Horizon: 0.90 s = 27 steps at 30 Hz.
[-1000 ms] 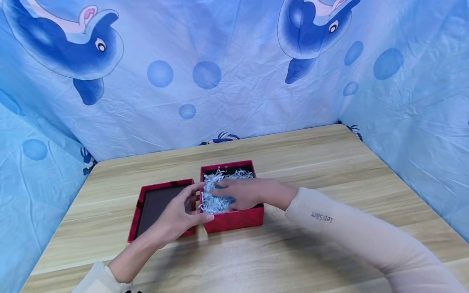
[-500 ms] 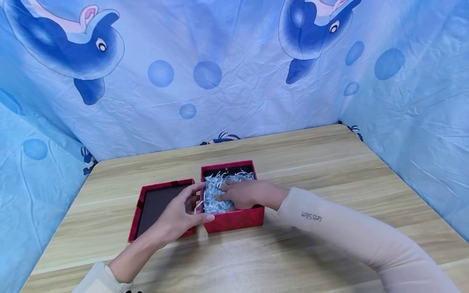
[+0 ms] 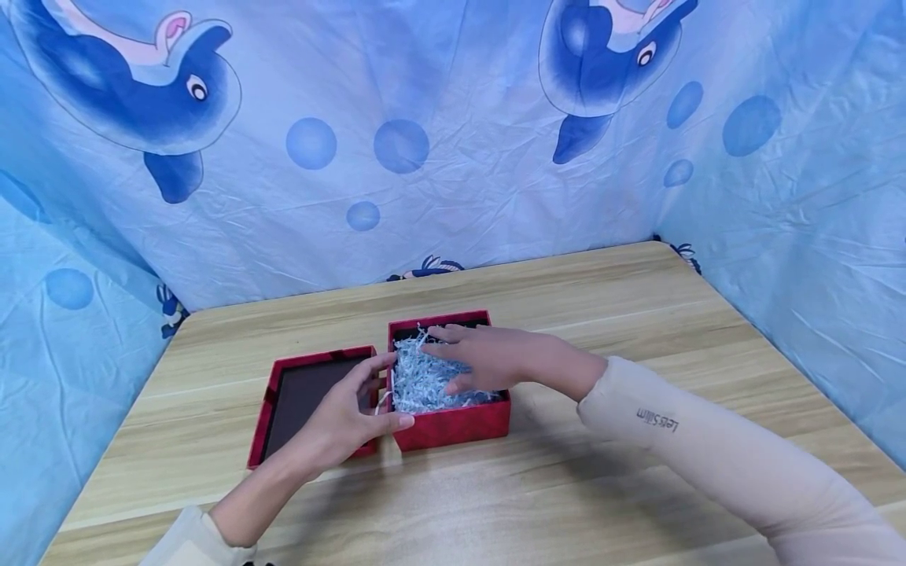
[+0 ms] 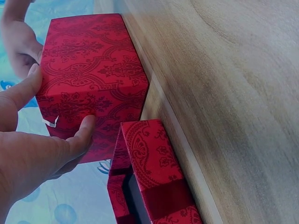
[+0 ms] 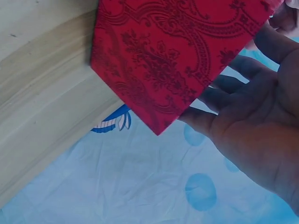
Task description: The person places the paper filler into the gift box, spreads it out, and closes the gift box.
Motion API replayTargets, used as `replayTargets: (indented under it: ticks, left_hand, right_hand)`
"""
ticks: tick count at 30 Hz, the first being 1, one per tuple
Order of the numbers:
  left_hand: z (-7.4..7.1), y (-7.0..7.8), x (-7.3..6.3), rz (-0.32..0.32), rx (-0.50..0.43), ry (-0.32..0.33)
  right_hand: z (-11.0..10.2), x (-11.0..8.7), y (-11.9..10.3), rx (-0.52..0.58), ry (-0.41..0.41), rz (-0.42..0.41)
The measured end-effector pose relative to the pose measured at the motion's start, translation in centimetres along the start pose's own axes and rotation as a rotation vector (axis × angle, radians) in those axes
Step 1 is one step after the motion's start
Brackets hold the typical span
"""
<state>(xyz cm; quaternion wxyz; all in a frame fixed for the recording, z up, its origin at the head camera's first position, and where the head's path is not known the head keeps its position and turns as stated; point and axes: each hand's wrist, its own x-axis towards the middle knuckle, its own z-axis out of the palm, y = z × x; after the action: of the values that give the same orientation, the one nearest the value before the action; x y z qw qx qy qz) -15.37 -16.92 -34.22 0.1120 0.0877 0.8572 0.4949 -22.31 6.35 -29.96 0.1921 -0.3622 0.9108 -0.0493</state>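
Observation:
A red patterned gift box [image 3: 456,424] stands open-topped on the table, filled with pale blue shredded paper [image 3: 425,385]. My left hand [image 3: 340,417] holds the box at its near left corner, thumb at the front and fingers along the left side. Over the paper spreads my right hand [image 3: 488,358], its fingers straight and apart, holding nothing. The left wrist view shows the left fingertips against the patterned box wall [image 4: 93,60]. In the right wrist view, the right hand [image 5: 257,112] is partly hidden behind the box.
Left of the box lies its red lid [image 3: 311,401], dark inside facing up, partly behind the left hand. A white paper strip [image 4: 50,122] hangs over the box's edge. Blue dolphin-print cloth [image 3: 453,196] stands behind the wooden table [image 3: 602,306].
My right hand pressed down into the shredded paper half a second ago; now it has lifted and shifted toward the far side of the box. The left hand stays put.

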Motion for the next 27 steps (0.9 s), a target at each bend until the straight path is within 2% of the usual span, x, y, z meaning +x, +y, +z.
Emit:
replayTargets:
  ticks: [8, 16, 22, 27]
  left_hand:
    - [0.1, 0.0, -0.1, 0.002, 0.017, 0.006]
    - [0.0, 0.0, -0.1, 0.006, 0.015, 0.002]
    - [-0.1, 0.1, -0.1, 0.004, 0.003, -0.002]
    - [0.0, 0.0, -0.1, 0.008, -0.013, -0.011]
  right_hand:
    - [0.3, -0.8, 0.6, 0.022, 0.067, -0.020]
    - [0.6, -1.2, 0.1, 0.032, 0.102, -0.067]
    - [1.2, -1.1, -0.9, 0.074, 0.028, -0.159]
    - [1.8, -0.6, -1.4, 0.093, -0.046, -0.198]
